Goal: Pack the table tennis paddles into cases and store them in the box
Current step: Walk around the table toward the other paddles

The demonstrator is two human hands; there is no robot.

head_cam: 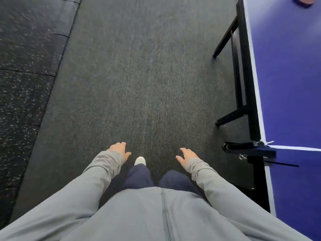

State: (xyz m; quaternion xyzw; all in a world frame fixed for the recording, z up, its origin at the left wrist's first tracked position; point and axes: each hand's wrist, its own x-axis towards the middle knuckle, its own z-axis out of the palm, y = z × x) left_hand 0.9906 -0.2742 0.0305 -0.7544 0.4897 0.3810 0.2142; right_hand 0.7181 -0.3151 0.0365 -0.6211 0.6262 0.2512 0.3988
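Note:
I look straight down at the floor while standing beside a blue table tennis table (291, 84). A red paddle (304, 1) lies on the table at the top right corner of the view, mostly cut off by the frame edge. My left hand (120, 150) hangs in front of me with fingers apart and nothing in it. My right hand (186, 156) is likewise open and empty, left of the table's net post (243, 146). No case and no box are in view.
Grey carpet (139, 75) covers the middle of the floor. Black speckled rubber mats (26, 75) lie along the left. The table's black legs (238, 84) stand on the right. My white shoe (140, 160) shows between my hands.

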